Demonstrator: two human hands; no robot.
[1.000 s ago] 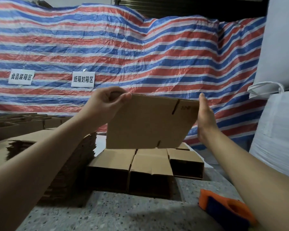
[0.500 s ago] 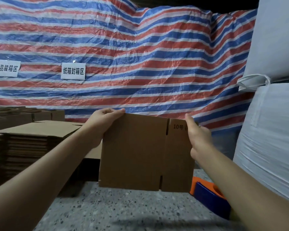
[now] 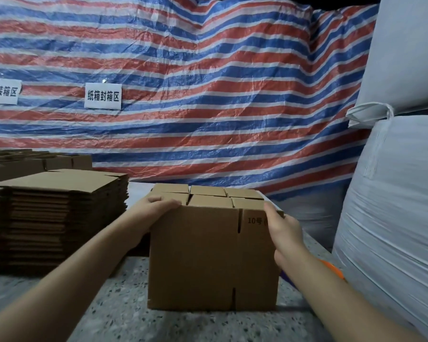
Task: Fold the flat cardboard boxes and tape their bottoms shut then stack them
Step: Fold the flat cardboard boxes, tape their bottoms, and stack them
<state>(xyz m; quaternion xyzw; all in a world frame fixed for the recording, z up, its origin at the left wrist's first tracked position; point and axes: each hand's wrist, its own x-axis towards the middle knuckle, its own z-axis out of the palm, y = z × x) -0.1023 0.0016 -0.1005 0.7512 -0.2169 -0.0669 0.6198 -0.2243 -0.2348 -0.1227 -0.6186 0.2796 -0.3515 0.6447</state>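
Fingers (image 3: 168, 203) of the left hand (image 3: 150, 213) curl over the flat cardboard box (image 3: 208, 255)'s top left corner; the right hand (image 3: 283, 230) grips its top right edge. The box now stands on the speckled table (image 3: 124, 317), lowered from mid-air half a second ago. Behind it sit folded boxes (image 3: 208, 195); left, a flat stack (image 3: 57, 213); beyond, striped tarp (image 3: 208, 95).
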